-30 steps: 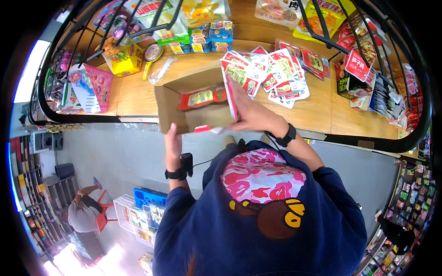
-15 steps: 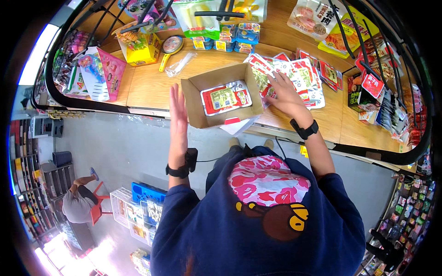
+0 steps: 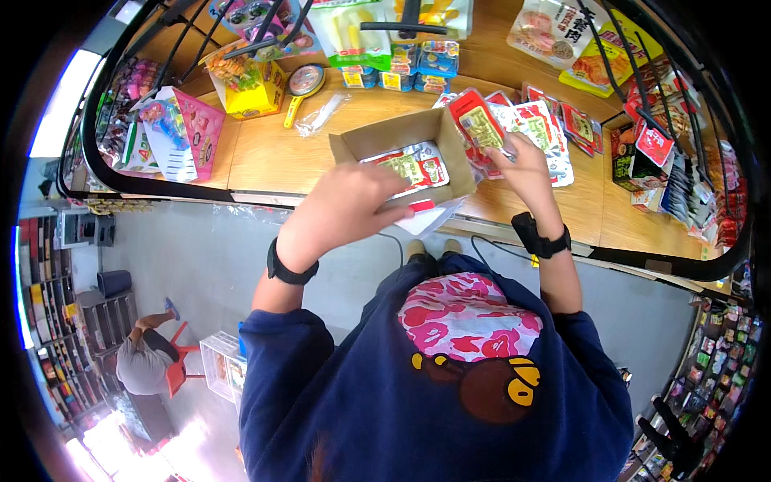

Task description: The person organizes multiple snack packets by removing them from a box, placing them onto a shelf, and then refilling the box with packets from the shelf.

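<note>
1. Cardboard box (image 3: 385, 138), one, sits open-topped at the front edge of the wooden shelf (image 3: 265, 157), our two hands on either side of it.
2. Inside the box we count one boxed packet (image 3: 431, 169), red and white, lying face up; whether others lie beneath, we cannot tell.
3. Our left hand (image 3: 345, 201) reaches over the box's near left side, fingers bent, thumb spread well apart from them. Motion blurs the fingertips, and we cannot tell whether they touch cardboard or packet.
4. Our right hand (image 3: 526, 165) pinches one held packet (image 3: 478, 122), red with a pale panel, thumb and fingers drawn close together at its lower right edge. The held packet tilts upright just beside the box's right wall; we cannot tell whether a second is tucked behind it.
5. Loose packets (image 3: 542, 128) in red and white overlap in a heap beyond the right hand, too layered for us to count.
6. We wear two black bands: one left wristband (image 3: 291, 271), one right wristband (image 3: 546, 241).
7. Left of the box we count one clear wrapper (image 3: 323, 116), one yellow-handled round object (image 3: 306, 82) and one yellow carton (image 3: 255, 90).
8. Beyond the shelf, one person (image 3: 143, 368) sits on one red chair (image 3: 177, 373).
</note>
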The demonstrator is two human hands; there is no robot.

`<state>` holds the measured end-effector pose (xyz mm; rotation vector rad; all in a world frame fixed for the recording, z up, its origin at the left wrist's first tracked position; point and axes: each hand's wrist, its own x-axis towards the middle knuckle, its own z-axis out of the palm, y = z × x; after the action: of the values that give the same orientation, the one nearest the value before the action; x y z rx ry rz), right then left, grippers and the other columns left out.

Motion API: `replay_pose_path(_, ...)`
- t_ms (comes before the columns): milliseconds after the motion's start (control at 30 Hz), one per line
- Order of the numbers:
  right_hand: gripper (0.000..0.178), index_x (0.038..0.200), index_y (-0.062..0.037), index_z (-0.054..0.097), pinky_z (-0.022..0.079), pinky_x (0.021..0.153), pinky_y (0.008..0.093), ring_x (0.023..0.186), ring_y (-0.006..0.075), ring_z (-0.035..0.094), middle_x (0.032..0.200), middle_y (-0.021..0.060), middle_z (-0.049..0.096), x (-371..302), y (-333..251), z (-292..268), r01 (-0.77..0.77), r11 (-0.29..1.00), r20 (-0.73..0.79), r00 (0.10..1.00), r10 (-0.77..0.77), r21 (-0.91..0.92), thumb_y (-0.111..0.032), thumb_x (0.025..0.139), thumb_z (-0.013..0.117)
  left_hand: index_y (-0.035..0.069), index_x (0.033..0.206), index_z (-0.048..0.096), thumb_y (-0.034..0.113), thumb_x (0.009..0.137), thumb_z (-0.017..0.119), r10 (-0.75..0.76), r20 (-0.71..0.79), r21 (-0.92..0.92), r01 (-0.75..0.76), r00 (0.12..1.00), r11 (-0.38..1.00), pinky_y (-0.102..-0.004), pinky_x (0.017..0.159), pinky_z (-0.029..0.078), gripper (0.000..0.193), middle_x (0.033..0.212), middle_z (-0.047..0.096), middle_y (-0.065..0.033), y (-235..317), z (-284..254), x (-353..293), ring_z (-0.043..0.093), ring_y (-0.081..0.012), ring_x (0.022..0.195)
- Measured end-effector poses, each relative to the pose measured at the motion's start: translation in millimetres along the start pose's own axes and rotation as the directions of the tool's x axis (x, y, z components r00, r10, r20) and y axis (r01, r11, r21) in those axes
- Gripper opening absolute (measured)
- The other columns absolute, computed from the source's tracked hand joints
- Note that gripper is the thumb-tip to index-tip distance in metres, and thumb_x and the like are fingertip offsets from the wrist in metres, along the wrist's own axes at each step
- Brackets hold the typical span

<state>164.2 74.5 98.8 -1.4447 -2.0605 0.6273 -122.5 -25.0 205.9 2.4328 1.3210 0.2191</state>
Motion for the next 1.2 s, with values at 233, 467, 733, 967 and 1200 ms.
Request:
replay_pose_path(233,0.024,0.108,-0.0003,0.069,0.051,0.069,0.0274,0.078,0.0086,0.065,0.092,0.0055,0.074,-21,-46,-41,-0.027,0.760,-0.031,0.998,0.062,0.649,-0.018,0.092,0.072,0.012,0.101,0.073,0.032,0.089,0.066,-0.025,0.010,0.080,0.024,1.000,0.997,-0.0396,0.077,0.053,0.024,0.093,0.073,-0.0078,14,59,-3,0.068,-0.0268,0.088)
replay_pose_path(467,0.035,0.122,-0.0101,0.068,0.051,0.062,0.0335,0.065,0.0243,0.065,0.081,0.0183,0.067,-31,-101,-5,0.199,0.842,0.079,0.958,-0.274,0.501,-0.018,0.089,0.071,0.012,0.090,0.074,0.031,0.091,0.064,0.016,-0.088,0.218,0.003,0.996,0.976,-0.0388,0.074,0.052,0.022,0.082,0.072,-0.0067,39,76,12,0.068,-0.0246,0.079)
replay_pose_path(733,0.025,0.119,-0.0140,0.063,0.055,0.064,0.0443,0.076,0.0349,0.068,0.088,0.0157,0.070,-19,-75,-1,0.420,0.902,-0.099,0.906,-0.411,0.103,-0.015,0.095,0.058,0.007,0.090,0.073,0.033,0.097,0.059,-0.229,-0.182,-0.121,0.209,0.956,0.970,-0.0438,0.069,0.051,0.030,0.076,0.068,-0.0141,46,67,0,0.065,-0.0331,0.074)
replay_pose_path(967,0.030,0.120,-0.0081,0.062,0.054,0.065,0.0455,0.074,0.0368,0.068,0.083,0.0196,0.069,-17,-65,0,0.289,0.951,0.022,0.956,-0.293,0.110,-0.022,0.094,0.061,0.010,0.122,0.066,0.020,0.092,0.063,-0.237,-0.373,-0.135,0.200,0.897,0.970,-0.0574,0.116,0.025,0.031,0.136,0.055,-0.0190,26,88,-12,0.030,-0.0462,0.142)
replay_pose_path(1200,0.033,0.117,-0.0029,0.061,0.055,0.066,0.0428,0.075,0.0367,0.069,0.083,0.0195,0.070,-9,-58,11,0.214,0.963,-0.056,0.977,-0.208,0.161,-0.028,0.095,0.062,0.015,0.120,0.068,0.003,0.085,0.057,-0.383,-0.556,-0.168,0.351,0.737,0.921,-0.0731,0.111,0.009,0.038,0.151,0.039,-0.0243,2,115,-1,0.008,-0.0594,0.144)
